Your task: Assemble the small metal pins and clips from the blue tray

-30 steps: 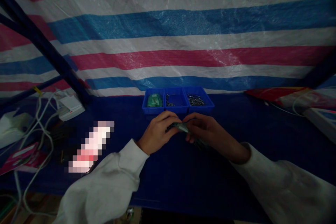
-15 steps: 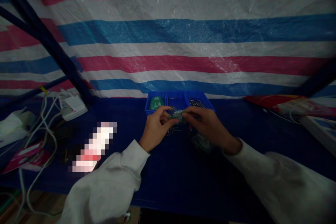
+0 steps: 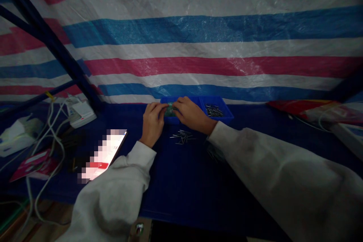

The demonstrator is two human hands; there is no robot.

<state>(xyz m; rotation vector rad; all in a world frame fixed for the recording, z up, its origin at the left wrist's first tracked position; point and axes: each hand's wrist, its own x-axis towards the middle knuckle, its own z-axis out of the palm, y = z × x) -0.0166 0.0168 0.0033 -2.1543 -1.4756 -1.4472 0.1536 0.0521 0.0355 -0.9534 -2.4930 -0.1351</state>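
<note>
At the left compartment of a blue divided tray (image 3: 226, 109), my left hand (image 3: 153, 119) pinches the left side of some crinkled green plastic (image 3: 170, 110), which looks like a small bag. My right hand (image 3: 190, 112) has its fingers closed at the right side of the same plastic and covers much of the tray's middle. Long thin metal pins, perhaps nails or screws (image 3: 183, 136), lie loose on the blue table just in front of the tray. More short metal pieces (image 3: 214, 110) fill the right compartment. Partly under my right sleeve is a dim clear bag (image 3: 215, 154).
A lit phone (image 3: 109, 153) lies left of my left arm. Further left are white cables (image 3: 48, 132), a white power strip (image 3: 82, 113) and a pink packet (image 3: 34, 166). A red package (image 3: 295, 107) and a box (image 3: 350, 136) are at the right. Striped sheeting (image 3: 198, 45) hangs behind.
Both hands have moved forward and left, from a small clear bag of metal pieces held before the tray to green plastic at its left compartment. The loose pins are now uncovered.
</note>
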